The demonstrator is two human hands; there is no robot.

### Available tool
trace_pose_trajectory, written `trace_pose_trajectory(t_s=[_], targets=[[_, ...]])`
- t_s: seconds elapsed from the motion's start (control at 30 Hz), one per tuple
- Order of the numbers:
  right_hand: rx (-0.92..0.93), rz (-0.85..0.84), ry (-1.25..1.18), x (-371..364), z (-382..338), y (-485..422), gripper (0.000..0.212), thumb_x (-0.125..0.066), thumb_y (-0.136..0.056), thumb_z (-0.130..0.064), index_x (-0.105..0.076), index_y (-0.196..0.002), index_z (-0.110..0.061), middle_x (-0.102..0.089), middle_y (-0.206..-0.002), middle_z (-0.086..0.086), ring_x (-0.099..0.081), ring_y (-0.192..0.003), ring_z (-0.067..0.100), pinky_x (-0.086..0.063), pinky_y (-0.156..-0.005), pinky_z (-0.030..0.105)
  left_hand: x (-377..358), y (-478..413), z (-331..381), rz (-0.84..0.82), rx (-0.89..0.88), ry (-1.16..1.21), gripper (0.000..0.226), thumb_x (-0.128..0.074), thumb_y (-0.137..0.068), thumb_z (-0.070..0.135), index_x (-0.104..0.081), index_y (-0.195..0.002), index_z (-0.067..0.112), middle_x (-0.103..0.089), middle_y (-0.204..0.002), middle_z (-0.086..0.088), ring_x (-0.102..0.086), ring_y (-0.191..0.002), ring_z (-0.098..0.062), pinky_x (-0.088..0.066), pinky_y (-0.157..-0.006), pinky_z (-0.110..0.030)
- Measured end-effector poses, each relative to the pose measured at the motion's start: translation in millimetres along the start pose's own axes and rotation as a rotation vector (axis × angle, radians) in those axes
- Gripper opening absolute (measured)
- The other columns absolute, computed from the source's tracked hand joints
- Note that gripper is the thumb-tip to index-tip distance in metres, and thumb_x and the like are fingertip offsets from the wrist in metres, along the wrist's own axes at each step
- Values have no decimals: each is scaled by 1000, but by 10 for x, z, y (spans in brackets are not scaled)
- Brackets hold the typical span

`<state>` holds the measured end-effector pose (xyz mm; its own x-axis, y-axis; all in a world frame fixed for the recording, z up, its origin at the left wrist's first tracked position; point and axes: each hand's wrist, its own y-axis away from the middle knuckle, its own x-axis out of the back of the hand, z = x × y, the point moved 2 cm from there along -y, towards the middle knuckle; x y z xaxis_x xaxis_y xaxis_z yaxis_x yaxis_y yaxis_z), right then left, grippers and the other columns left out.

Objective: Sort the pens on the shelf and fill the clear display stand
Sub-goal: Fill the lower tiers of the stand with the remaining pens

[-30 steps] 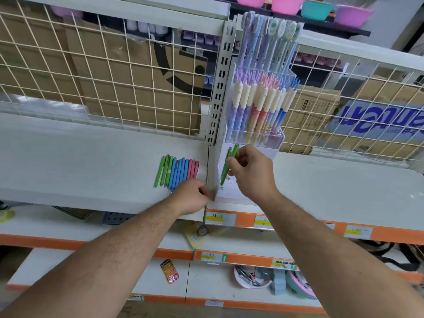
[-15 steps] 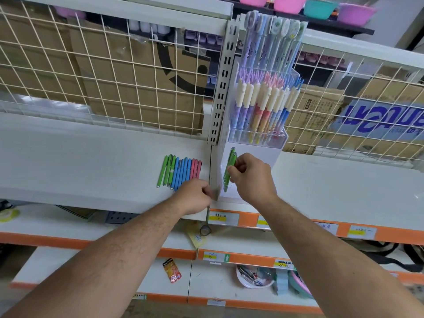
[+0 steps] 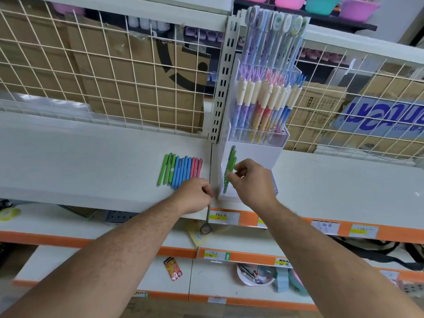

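Right hand (image 3: 250,182) pinches upright green pens (image 3: 230,166) in the clear display stand (image 3: 254,152), front tier. Left hand (image 3: 195,193), fingers curled at the stand's left edge with its grip unclear, is nearer the loose pens (image 3: 181,168). These lie just up-left on the shelf (image 3: 91,157), pointing away.

White up-arrow on shelf label (image 3: 216,255)

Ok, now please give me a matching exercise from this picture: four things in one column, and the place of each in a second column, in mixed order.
Things
1. bunch of green pens
2. mixed-colour row of pens
3. cream-capped pens
4. left hand

Places
A. standing in the stand's upper compartment
B. holding the stand's lower left edge
C. pinched by the right hand at the stand's front
D. lying flat on the shelf, left of the stand

Pairs: 1-C, 2-D, 3-A, 4-B
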<state>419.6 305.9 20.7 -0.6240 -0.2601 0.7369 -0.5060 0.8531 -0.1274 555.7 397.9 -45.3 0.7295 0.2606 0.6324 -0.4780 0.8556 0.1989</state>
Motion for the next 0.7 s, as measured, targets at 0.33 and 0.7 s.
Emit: trace_pose_trajectory(t_s=[0.33,0.7], targets=[[84,-214,98,-278,-81,223,13,-65,-91,-25,-65,-79,-20,-63,-69,-7,-59,-66,14,-45,-57,26,333,50,-20,99,-50,19,17,-61,-88,9,-71,-85,22,-68,-86,10,-64,-83,-9,-52,-71,-23],[234,-367,297,-879,-599,41,19,-60,-93,-26,-65,-108,-16,-68,-99,3,-63,-86,23,-53,-72,31,884,-22,-592,287,153,-276,8,-60,-88,26,-59,-85,18,-64,-86,1,-60,-79,-19,-52,-68,-33]])
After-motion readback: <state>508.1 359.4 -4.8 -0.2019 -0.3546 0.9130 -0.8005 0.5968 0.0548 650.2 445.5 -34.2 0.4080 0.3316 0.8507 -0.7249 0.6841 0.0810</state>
